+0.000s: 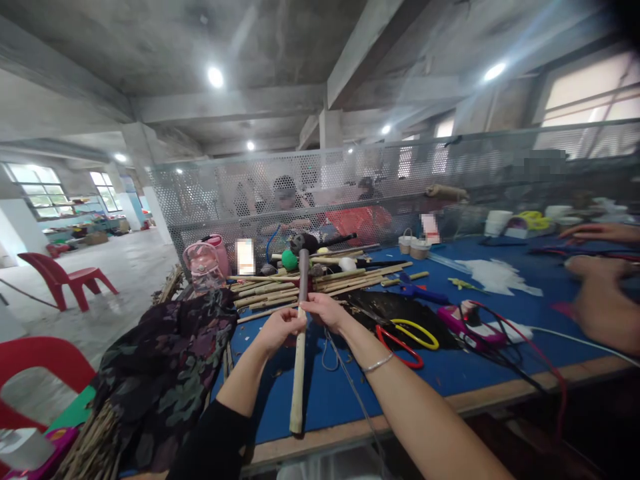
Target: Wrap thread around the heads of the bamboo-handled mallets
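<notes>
Both hands hold a pale wooden stick [298, 380] upright over the blue tabletop, its lower end pointing towards me. The stick's upper part is grey-brown and smooth; I cannot tell whether it is a wrap or a separate piece. My left hand [281, 330] pinches it from the left, near the middle. Slightly higher, my right hand [325, 312] grips it from the right with thumb and fingers. Beneath my right wrist a thin grey cord [345, 373] hangs over the table edge. Scissors [407, 341] with red and yellow handles lie right of my right forearm.
Behind my hands lies a pile of sticks [270, 293], with a green ball [289, 260] above it. Dark patterned cloth [165, 373] covers the left side. A pink power strip [470, 327] with cables sits right. Another person's arm [605, 300] reaches in. A perforated metal screen [215, 200] stands behind.
</notes>
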Tool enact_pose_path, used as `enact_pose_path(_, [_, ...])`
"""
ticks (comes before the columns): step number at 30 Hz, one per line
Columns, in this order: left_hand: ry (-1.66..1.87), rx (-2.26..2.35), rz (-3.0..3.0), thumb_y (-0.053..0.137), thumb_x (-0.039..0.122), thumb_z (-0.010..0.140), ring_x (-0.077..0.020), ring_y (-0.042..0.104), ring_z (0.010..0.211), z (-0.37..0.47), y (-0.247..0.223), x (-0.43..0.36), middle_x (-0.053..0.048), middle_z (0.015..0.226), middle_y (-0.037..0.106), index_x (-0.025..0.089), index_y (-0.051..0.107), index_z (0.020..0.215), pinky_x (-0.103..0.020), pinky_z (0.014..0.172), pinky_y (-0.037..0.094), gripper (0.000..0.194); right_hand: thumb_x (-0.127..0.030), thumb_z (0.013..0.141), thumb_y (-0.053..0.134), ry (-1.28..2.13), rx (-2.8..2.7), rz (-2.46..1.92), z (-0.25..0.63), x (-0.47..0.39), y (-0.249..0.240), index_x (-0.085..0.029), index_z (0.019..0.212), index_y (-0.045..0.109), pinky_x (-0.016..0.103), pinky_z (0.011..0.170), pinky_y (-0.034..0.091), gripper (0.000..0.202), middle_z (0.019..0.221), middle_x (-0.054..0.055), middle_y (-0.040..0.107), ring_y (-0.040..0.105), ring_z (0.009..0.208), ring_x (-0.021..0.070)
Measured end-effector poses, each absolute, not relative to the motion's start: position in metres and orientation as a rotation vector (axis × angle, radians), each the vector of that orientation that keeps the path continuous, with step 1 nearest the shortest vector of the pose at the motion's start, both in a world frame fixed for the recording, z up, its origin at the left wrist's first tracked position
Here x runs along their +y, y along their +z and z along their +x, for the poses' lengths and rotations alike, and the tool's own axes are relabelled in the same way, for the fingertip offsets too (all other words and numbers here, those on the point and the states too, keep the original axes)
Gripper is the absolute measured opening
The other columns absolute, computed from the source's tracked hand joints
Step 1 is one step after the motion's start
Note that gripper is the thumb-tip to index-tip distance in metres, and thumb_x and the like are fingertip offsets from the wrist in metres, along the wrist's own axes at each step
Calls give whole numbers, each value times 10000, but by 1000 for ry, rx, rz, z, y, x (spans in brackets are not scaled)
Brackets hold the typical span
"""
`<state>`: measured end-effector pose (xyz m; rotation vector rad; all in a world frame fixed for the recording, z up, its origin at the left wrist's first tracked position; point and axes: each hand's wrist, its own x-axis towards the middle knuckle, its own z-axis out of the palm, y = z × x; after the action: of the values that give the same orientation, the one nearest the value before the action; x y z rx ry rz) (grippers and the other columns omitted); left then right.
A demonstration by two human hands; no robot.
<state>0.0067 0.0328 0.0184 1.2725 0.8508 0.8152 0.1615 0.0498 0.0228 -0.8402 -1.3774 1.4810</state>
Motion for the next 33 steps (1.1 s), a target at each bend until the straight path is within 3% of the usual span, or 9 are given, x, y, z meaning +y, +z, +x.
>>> enact_pose_path(3, [889, 897, 1349, 782, 382, 511, -53, 424, 397, 8, 20, 32, 31, 512, 505, 124, 524, 682, -191, 429, 338, 403, -416, 593, 704, 1442, -1395, -887, 161, 49, 23, -148, 644, 473, 194, 314, 79, 357, 368, -108, 314, 205, 295, 18])
enact_pose_path(7, [824, 748, 1312, 748, 390, 566, -76, 489, 466, 6, 23, 28, -18, 588, 567, 110, 562, 712, -194, 471, 357, 367, -419, 653, 665, 1602, -1371, -762, 167, 49, 21, -142, 826, 529, 181, 324, 78, 354, 381, -124, 290, 150, 304, 18])
enact_pose_path(9, [765, 653, 1272, 718, 388, 609, -100, 539, 540, 6, 24, 26, -46, 649, 590, 105, 581, 745, -197, 503, 373, 342, -405, 652, 670, 1662, -1355, -690, 168, 50, 19, -142, 872, 527, 175, 328, 87, 371, 422, -109, 357, 168, 312, 14])
enact_pose_path(12, [746, 668, 1238, 716, 375, 607, -112, 549, 567, 7, 23, 24, -34, 647, 565, 111, 583, 757, -205, 509, 378, 331, -376, 633, 689, 1603, -1361, -707, 167, 51, 18, -137, 773, 511, 178, 331, 133, 328, 496, -62, 469, 276, 330, 19])
enact_pose_path(18, [916, 833, 1382, 766, 366, 546, -19, 323, 371, 12, 20, 26, 52, 483, 448, 106, 551, 689, -181, 406, 222, 366, -381, 635, 689, 1505, -1411, -804, 165, 51, 18, -140, 669, 483, 186, 332, 116, 319, 415, -92, 367, 247, 324, 20])
enact_pose_path(21, [851, 730, 1310, 734, 389, 596, -55, 442, 428, 9, 22, 26, -6, 561, 544, 107, 560, 717, -182, 429, 287, 352, -415, 672, 656, 1563, -1422, -748, 167, 50, 18, -141, 756, 517, 188, 320, 104, 319, 418, -101, 364, 210, 301, 17])
enact_pose_path(25, [741, 631, 1186, 708, 395, 636, -119, 582, 604, 4, 22, 25, -91, 763, 626, 106, 584, 835, -208, 539, 411, 373, -412, 649, 672, 1601, -1400, -692, 170, 51, 16, -135, 758, 513, 183, 332, 140, 338, 516, -59, 477, 280, 329, 15])
enact_pose_path(28, [808, 729, 1263, 708, 420, 621, -110, 566, 567, 5, 19, 27, -44, 707, 604, 126, 560, 839, -201, 501, 414, 394, -384, 620, 690, 1517, -1385, -789, 168, 52, 15, -139, 700, 495, 192, 331, 107, 323, 431, -88, 398, 235, 311, 16])
enact_pose_path(33, [965, 962, 1503, 741, 416, 542, -56, 423, 380, 9, 17, 31, 58, 480, 472, 138, 512, 665, -187, 406, 341, 380, -376, 605, 695, 1389, -1349, -854, 166, 50, 18, -147, 688, 488, 197, 334, 93, 320, 376, -117, 299, 198, 309, 20])
